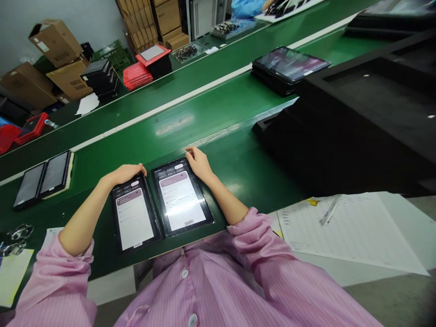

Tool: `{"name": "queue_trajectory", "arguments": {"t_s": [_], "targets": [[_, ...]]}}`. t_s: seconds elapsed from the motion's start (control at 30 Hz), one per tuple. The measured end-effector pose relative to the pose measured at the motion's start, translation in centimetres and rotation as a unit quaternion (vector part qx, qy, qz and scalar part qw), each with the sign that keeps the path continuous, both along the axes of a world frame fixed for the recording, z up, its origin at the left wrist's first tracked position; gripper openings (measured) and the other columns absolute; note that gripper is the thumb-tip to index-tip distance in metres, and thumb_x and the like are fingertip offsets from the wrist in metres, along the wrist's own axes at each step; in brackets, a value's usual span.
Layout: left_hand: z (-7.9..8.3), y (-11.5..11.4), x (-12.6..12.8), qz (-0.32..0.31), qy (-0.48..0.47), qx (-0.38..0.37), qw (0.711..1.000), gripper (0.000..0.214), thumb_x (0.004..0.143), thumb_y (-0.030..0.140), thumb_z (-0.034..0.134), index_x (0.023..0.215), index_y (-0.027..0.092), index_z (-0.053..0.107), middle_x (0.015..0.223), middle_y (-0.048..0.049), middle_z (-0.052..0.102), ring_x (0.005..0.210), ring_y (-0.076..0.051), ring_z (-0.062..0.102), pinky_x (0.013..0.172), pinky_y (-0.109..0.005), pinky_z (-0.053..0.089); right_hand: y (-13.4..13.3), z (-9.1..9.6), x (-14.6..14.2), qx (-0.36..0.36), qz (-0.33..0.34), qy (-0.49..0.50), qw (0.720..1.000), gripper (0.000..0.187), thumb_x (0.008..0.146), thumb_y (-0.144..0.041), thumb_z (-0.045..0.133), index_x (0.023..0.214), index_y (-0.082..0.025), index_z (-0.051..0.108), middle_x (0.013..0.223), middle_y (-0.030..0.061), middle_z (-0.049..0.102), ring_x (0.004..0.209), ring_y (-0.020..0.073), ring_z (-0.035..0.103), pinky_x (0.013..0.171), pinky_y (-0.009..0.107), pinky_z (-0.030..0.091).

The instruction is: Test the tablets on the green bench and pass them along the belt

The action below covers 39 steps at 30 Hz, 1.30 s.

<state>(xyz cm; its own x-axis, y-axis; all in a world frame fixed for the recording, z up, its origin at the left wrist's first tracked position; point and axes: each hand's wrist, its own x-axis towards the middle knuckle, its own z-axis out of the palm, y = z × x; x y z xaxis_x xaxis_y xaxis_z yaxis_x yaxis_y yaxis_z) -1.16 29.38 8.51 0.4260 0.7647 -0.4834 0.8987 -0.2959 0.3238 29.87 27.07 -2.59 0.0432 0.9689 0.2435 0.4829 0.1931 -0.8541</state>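
Two tablets lie side by side on the green bench, screens lit with a pale page under a mauve panel. At the far edge of the left tablet (134,215), my left hand (127,173) is closed over the top, its fingertips near the upper right corner. My right hand (199,162) rests at the upper right corner of the right tablet (182,197), thumb and fingers somewhat apart. It touches or nearly touches the tablet's edge; its other fingers are partly hidden.
Two dark tablets (42,179) lie to the left. More tablets (289,66) are stacked on the green belt (211,100). A large black tray (357,118) fills the right side. Printed sheets (354,231) with a pen lie below it. Across the belt, a person's blue sleeve (247,8) shows.
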Motion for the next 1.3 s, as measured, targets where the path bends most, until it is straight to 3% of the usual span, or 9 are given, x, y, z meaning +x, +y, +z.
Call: {"name": "queue_trajectory", "arguments": {"t_s": [0.23, 0.53, 0.6, 0.67, 0.77, 0.97, 1.13, 1.23, 1.3], "targets": [[-1.0, 1.3, 0.2, -0.022, 0.031, 0.036, 0.999, 0.068, 0.093, 0.065, 0.018, 0.064, 0.026, 0.065, 0.08, -0.005, 0.072, 0.08, -0.026, 0.064, 0.082, -0.036, 0.046, -0.1, 0.1, 0.3, -0.021, -0.014, -0.009, 1.0, 0.026, 0.096, -0.028, 0.043, 0.101, -0.017, 0.065, 0.104, 0.0116, 0.072, 0.098, 0.0234, 0.064, 0.091, 0.034, 0.047], [-0.9, 1.4, -1.5, 0.034, -0.049, 0.016, 0.998, 0.073, 0.093, 0.069, 0.022, 0.064, 0.022, 0.07, 0.083, -0.0073, 0.075, 0.09, -0.027, 0.07, 0.089, -0.036, 0.051, -0.5, 0.9, 0.4, -0.043, -0.043, -0.099, 0.993, 0.032, 0.098, -0.032, 0.042, 0.081, -0.019, 0.065, 0.086, 0.0106, 0.071, 0.082, 0.0243, 0.063, 0.078, 0.034, 0.045], [-1.0, 1.1, -1.6, 0.024, -0.051, 0.026, 0.998, 0.064, 0.092, 0.069, 0.033, 0.075, 0.022, 0.073, 0.092, -0.0074, 0.077, 0.094, -0.028, 0.07, 0.092, -0.038, 0.052, -1.0, 1.3, 0.1, -0.052, -0.065, -0.137, 0.987, 0.036, 0.1, -0.034, 0.042, 0.078, -0.019, 0.066, 0.082, 0.0121, 0.07, 0.079, 0.0252, 0.063, 0.076, 0.035, 0.044], [-1.4, 0.4, -1.3, 0.001, -0.065, 0.045, 0.997, 0.053, 0.087, 0.067, 0.052, 0.107, 0.023, 0.072, 0.114, -0.0075, 0.074, 0.105, -0.029, 0.068, 0.097, -0.039, 0.051, -1.6, 1.4, -0.2, -0.044, -0.08, -0.156, 0.984, 0.04, 0.1, -0.038, 0.04, 0.078, -0.02, 0.069, 0.081, 0.0134, 0.069, 0.079, 0.0258, 0.063, 0.075, 0.035, 0.044], [-2.6, -0.9, -0.1, -0.041, -0.106, 0.084, 0.99, 0.078, 0.079, 0.062, 0.068, 0.145, 0.025, 0.049, 0.147, -0.0097, 0.055, 0.128, -0.029, 0.057, 0.108, -0.041, 0.045, -2.2, 1.3, -0.8, -0.012, -0.085, -0.147, 0.986, 0.048, 0.101, -0.045, 0.036, 0.081, -0.021, 0.073, 0.084, 0.014, 0.068, 0.087, 0.0272, 0.062, 0.08, 0.037, 0.046], [-4.9, -2.1, 1.3, -0.079, -0.08, 0.147, 0.983, 0.065, 0.084, 0.062, 0.064, 0.139, 0.029, 0.057, 0.145, -0.0071, 0.057, 0.123, -0.031, 0.06, 0.103, -0.043, 0.045, -1.1, 0.4, -0.5, -0.051, -0.046, 0.025, 0.997, 0.06, 0.097, -0.061, 0.034, 0.081, -0.019, 0.073, 0.091, 0.012, 0.068, 0.092, 0.0262, 0.063, 0.087, 0.041, 0.049], [-5.1, -2.7, 1.2, -0.085, -0.063, 0.195, 0.975, 0.07, 0.083, 0.066, 0.064, 0.14, 0.027, 0.057, 0.142, -0.0104, 0.06, 0.124, -0.035, 0.059, 0.104, -0.047, 0.042, -0.2, 0.9, -1.0, -0.102, 0.055, 0.321, 0.94, 0.072, 0.094, -0.074, 0.026, 0.096, -0.019, 0.073, 0.112, 0.0126, 0.073, 0.106, 0.0252, 0.067, 0.087, 0.038, 0.054], [-5.0, -3.5, 1.4, -0.081, -0.05, 0.207, 0.974, 0.068, 0.086, 0.063, 0.062, 0.144, 0.029, 0.053, 0.144, -0.0106, 0.058, 0.13, -0.034, 0.055, 0.109, -0.048, 0.038, -0.2, 1.1, -1.0, -0.098, 0.077, 0.357, 0.926, 0.075, 0.093, -0.077, 0.026, 0.093, -0.019, 0.074, 0.12, 0.0134, 0.072, 0.111, 0.0262, 0.066, 0.091, 0.04, 0.054], [-4.8, -4.1, 1.0, -0.067, -0.028, 0.226, 0.971, 0.066, 0.088, 0.061, 0.061, 0.146, 0.031, 0.051, 0.15, -0.0102, 0.053, 0.136, -0.034, 0.049, 0.116, -0.053, 0.03, -0.2, 1.0, -0.6, -0.099, 0.059, 0.306, 0.945, 0.076, 0.095, -0.074, 0.022, 0.09, -0.019, 0.074, 0.116, 0.013, 0.073, 0.108, 0.0258, 0.066, 0.091, 0.041, 0.054]]}}
